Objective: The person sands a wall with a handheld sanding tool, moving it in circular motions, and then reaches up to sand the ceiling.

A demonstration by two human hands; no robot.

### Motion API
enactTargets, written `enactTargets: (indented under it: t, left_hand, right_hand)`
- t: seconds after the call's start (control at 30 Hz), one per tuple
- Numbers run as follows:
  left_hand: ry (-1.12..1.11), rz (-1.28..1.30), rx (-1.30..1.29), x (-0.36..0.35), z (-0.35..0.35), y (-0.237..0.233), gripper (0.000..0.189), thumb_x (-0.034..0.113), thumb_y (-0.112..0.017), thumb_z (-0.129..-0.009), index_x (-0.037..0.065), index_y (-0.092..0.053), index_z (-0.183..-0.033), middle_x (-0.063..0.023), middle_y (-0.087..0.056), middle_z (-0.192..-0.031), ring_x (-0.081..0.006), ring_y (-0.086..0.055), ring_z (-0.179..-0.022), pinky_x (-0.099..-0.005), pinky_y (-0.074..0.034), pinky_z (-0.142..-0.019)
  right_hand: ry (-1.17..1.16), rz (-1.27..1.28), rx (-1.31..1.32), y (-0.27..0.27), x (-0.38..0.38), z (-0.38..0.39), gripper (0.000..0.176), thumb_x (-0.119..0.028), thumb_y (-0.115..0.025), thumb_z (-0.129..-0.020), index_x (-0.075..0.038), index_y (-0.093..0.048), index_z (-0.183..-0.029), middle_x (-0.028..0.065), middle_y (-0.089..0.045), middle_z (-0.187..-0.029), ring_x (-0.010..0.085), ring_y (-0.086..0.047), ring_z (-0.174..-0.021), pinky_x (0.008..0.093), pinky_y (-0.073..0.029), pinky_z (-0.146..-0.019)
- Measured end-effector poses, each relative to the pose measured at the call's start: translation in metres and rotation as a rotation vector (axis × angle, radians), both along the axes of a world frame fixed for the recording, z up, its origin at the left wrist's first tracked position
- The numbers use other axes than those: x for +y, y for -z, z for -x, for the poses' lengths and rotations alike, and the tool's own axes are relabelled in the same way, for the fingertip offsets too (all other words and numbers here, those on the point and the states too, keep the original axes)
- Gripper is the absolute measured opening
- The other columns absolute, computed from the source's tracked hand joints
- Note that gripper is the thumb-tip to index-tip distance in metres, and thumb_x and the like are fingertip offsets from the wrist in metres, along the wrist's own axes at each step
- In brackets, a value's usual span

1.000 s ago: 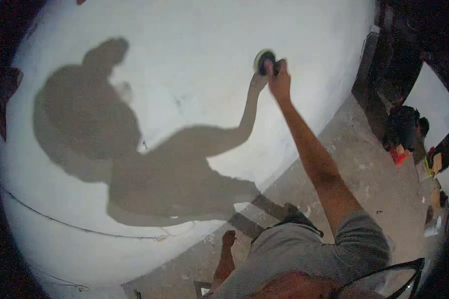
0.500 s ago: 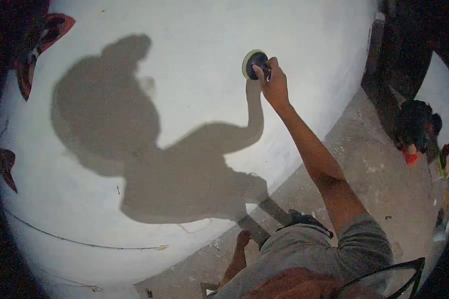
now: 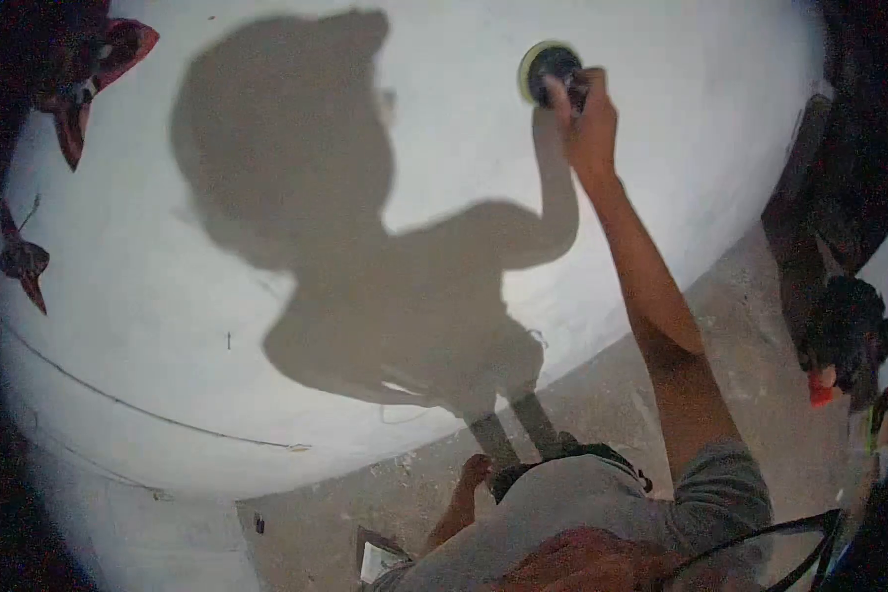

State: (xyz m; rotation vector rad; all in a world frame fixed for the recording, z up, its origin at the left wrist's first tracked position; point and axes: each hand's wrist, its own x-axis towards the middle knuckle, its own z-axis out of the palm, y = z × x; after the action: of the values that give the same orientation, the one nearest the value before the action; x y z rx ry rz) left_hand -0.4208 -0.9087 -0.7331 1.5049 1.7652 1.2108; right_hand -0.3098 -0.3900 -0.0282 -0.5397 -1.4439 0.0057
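A round sanding pad [image 3: 555, 73], dark on its back with a pale yellow-green rim, is against the white wall [image 3: 464, 128]. My right hand [image 3: 592, 116] grips its back, arm stretched out and up, thumb on the near side. Low beside my body hangs my left hand [image 3: 478, 469], small in view, with its fingers curled in and no object showing in them. A large shadow [image 3: 296, 148] of my head, body and arm falls on the wall, its arm ending just below the pad.
A thin cord [image 3: 158, 409] runs along the wall at the lower left. Dark red pointed shapes [image 3: 128, 54] stand at the left edge. The stained concrete floor [image 3: 602, 395] meets the wall diagonally. Dark clutter with a red item [image 3: 820, 387] is on the right.
My right hand and the pad sit higher and farther right in view. The shadow has shifted up and right too, and the whole view has moved a little. My left hand stays low.
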Motion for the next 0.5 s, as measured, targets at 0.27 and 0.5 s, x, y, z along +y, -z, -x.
enactTargets:
  t: [0.27, 0.5]
  left_hand:
    - [-0.175, -0.214, -0.563, 0.011, -0.002, 0.006, 0.029, 0.019, -0.061, -0.093, 0.003, -0.060, -0.116, -0.0098, -0.068, -0.103, -0.0224, -0.068, -0.082, -0.0343, -0.057, -0.066]
    - [-0.410, 0.307, -0.398, 0.019, -0.028, 0.009, 0.028, 0.023, -0.062, -0.092, 0.005, -0.064, -0.114, -0.0113, -0.068, -0.107, -0.0268, -0.067, -0.091, -0.0383, -0.056, -0.076]
  right_hand:
    - [-0.097, -0.067, -0.053, -0.044, -0.046, 0.020, 0.045, -0.035, -0.066, -0.091, 0.004, -0.053, -0.109, 0.0235, -0.062, -0.093, 0.0376, -0.061, -0.089, 0.0455, -0.050, -0.076]
    - [-0.127, -0.171, -0.084, -0.066, -0.059, 0.000, 0.042, -0.036, -0.062, -0.095, 0.001, -0.056, -0.113, 0.0177, -0.063, -0.107, 0.0297, -0.063, -0.098, 0.0394, -0.051, -0.086]
